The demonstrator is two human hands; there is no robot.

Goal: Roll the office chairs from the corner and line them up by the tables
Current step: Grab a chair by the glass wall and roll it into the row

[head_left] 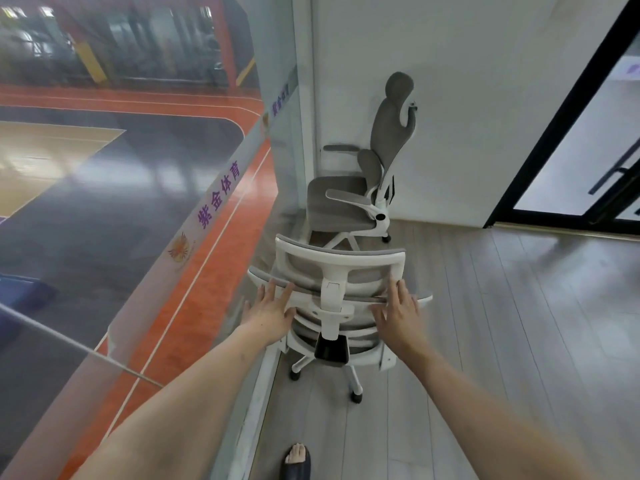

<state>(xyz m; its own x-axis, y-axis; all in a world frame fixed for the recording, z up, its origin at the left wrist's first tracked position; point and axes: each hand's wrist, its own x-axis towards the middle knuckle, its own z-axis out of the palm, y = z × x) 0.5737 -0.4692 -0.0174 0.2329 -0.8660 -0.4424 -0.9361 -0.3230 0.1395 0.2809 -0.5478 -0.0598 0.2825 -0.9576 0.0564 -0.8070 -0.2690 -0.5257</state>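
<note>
Fingers (277, 292) spread on near chair (341, 271); second chair (349, 199) blocks the corner, glass wall (138, 237) alongside.

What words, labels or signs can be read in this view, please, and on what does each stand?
"紫金体育": purple characters on the frosted band across the glass railing panel, above an orange emblem.
Purple characters on the farther frosted band: seemingly the same text, too blurred to confirm.
Purple mark on the glass door: unreadable.
Grey mesh office chairs: no labels visible.
</note>
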